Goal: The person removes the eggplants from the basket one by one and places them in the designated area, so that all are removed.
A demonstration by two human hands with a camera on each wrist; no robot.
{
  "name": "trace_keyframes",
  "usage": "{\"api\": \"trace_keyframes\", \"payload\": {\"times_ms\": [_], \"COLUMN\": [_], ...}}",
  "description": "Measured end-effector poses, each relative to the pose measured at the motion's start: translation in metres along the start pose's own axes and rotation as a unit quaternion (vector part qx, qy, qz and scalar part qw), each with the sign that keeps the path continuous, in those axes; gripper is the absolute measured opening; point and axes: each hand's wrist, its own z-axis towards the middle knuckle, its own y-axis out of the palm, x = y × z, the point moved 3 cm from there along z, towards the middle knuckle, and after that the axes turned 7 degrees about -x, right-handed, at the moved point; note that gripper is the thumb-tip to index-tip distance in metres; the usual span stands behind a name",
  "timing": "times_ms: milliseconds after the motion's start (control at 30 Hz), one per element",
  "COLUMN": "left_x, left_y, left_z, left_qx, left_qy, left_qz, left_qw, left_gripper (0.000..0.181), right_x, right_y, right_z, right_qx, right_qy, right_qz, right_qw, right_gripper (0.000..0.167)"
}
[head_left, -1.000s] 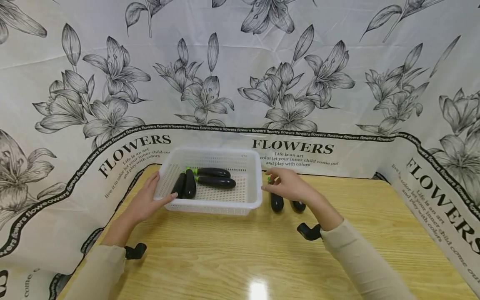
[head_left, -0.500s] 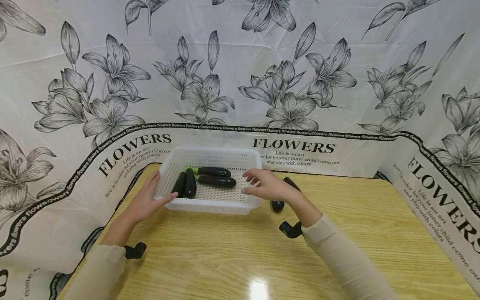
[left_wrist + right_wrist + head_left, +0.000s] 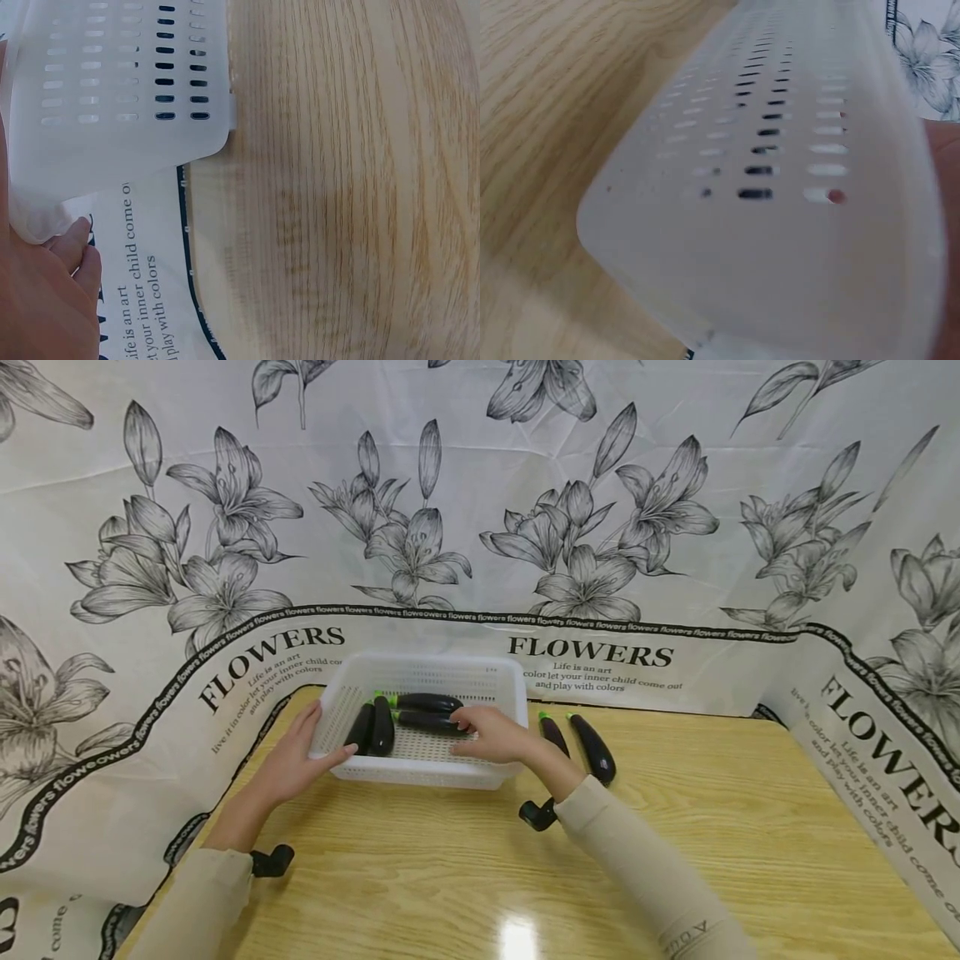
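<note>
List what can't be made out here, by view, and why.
Head: right end of the nearer crosswise eggplant, behind the right grip; contact unclear.
Head: lower end of the left table eggplant, behind the right forearm.
Head: mark on the far side of the basket, too small to read.
Left wrist: part of the left grip, cut off by the left edge.
Right wrist: basket contents, mostly hidden by its slotted wall.

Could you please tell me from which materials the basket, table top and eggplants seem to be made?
Basket: probably moulded plastic, smooth, cloudy white; its thin wall has slots and rounded corners.
Table top: wood or wood-look laminate, glossy; it shows grain and a bright reflection.
Eggplants: shiny dark skin with highlights; real vegetable or plastic imitation, I cannot tell.
</note>
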Motion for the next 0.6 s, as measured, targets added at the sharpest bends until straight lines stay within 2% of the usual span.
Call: {"api": "trace_keyframes", "payload": {"times_ms": [300, 600], "left_x": [-0.003, -0.004], "left_y": [0.001, 0.001], "left_z": [0.0, 0.001], "left_qx": [0.003, 0.001], "left_qy": [0.003, 0.001], "left_qz": [0.0, 0.001], "left_qw": [1.0, 1.0], "left_gripper": [0.107, 0.107], "right_x": [0.008, 0.009], "right_y": [0.021, 0.027], "right_z": [0.035, 0.044], "right_qx": [-0.015, -0.034], "right_qy": [0.087, 0.13], "right_qz": [-0.05, -0.065], "right_qw": [0.9948, 0.9889], "right_gripper": [0.067, 0.068]}}
